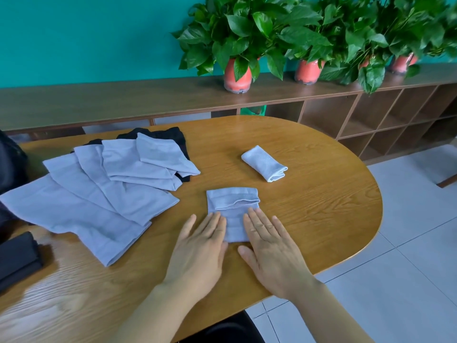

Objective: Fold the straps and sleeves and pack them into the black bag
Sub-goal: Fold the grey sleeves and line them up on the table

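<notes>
Both grips lie flat and released — left grip (pixel 197 248), right grip (pixel 272 251) — pressing the half-folded sleeve (pixel 232 201) on the surface (pixel 321 194), lower centre. Folding step; next probably one more fold, pinching its near edge.

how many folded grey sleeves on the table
2. The near sleeve lies under the fingers of the left hand and right hand; the far sleeve sits beyond, to the right. The unfolded pile may hide more.
</notes>
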Demonstrator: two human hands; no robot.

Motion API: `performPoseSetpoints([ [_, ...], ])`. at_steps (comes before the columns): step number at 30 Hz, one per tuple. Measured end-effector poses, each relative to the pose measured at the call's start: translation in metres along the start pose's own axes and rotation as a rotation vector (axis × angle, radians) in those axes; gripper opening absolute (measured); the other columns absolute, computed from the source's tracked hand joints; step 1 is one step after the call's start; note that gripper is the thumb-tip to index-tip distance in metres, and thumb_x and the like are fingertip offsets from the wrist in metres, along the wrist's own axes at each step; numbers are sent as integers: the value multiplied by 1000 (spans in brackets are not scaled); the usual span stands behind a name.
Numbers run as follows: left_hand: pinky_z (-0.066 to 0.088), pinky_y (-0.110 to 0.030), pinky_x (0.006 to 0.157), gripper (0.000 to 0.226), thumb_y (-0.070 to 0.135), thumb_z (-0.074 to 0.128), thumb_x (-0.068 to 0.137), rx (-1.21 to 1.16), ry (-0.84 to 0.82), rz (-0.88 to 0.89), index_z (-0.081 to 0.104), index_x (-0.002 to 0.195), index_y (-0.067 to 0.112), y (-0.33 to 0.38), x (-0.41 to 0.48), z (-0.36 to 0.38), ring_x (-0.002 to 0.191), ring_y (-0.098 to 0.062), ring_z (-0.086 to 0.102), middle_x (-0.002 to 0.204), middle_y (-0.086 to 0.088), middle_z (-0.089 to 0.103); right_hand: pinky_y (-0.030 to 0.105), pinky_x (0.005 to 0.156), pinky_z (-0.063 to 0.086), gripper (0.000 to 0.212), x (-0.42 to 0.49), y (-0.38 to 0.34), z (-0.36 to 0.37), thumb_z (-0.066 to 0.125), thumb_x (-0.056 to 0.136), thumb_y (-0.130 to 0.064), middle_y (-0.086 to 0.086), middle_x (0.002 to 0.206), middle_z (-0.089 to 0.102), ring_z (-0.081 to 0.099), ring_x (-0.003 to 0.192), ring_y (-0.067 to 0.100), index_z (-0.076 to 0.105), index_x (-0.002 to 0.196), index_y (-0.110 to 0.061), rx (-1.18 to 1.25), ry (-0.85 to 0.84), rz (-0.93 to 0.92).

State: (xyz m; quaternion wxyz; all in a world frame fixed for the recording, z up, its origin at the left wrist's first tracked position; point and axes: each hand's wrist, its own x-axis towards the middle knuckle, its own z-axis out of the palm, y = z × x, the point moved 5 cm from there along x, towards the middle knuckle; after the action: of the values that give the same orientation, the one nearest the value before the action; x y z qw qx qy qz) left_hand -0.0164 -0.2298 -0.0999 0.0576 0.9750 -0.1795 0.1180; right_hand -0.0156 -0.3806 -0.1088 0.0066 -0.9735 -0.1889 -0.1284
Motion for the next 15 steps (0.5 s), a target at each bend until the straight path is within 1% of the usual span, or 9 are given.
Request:
performPoseSetpoints([
  [3,26,-39,105,51,36,34,91,22,-33,47,68,120,11,-9,6,-6,113,-10,63,124,-3,66,39,107,23,66,-2,7,-3,14,104,-49,8,147,45,39,138,21,48,140,-5,-34,-30,21],
  [5,26,-37,104,43,32,45,88,60,-8,121,71,117,13,-11,8,-11,108,-8,66,120,-1,68,41,107,24,66,-2,8,-8,17,103,-49,8,145,48,40,138,22,51,137,-5,-48,-33,25],
  [7,27,-37,101,38,28,47,87,82,24,204,73,112,15,-11,7,-17,103,-8,68,116,0,70,43,105,25,63,-4,7,-14,26,100,-49,10,141,52,40,138,25,57,133,-4,-51,-15,2],
  [9,28,-38,99,38,27,42,89,102,40,241,74,107,18,-13,5,-22,97,-7,69,111,3,72,44,103,28,60,-5,6,-23,38,93,-46,13,139,54,40,138,28,61,127,-3,-18,22,-24],
  [10,27,-38,97,35,26,44,89,106,33,244,74,105,20,-12,4,-26,96,-6,70,110,4,73,44,104,29,58,-4,4,-28,42,89,-43,13,140,53,38,139,29,61,127,-4,9,39,-36],
  [12,22,-38,98,30,23,49,91,76,-46,231,71,112,23,-7,3,-34,103,-5,67,117,7,70,44,109,27,60,-1,1,-34,46,82,-36,15,148,43,30,143,28,55,134,-7,56,50,-63],
  [13,18,-38,100,31,22,46,96,46,-113,235,67,119,24,-3,3,-35,112,-5,62,126,9,65,45,112,24,64,3,0,-34,45,79,-34,16,151,38,27,145,28,50,138,-8,65,47,-74],
  [14,13,-37,102,32,23,41,101,11,-130,236,62,125,26,-2,2,-36,119,-4,57,134,11,59,46,115,22,68,7,0,-33,43,77,-33,16,152,36,26,145,28,48,140,-8,66,35,-79],
  [15,10,-36,102,33,26,36,102,-9,-109,233,59,126,27,-2,2,-36,122,-4,53,136,14,57,46,117,22,69,11,0,-31,41,75,-33,17,151,38,30,144,28,49,140,-8,69,19,-79],
])
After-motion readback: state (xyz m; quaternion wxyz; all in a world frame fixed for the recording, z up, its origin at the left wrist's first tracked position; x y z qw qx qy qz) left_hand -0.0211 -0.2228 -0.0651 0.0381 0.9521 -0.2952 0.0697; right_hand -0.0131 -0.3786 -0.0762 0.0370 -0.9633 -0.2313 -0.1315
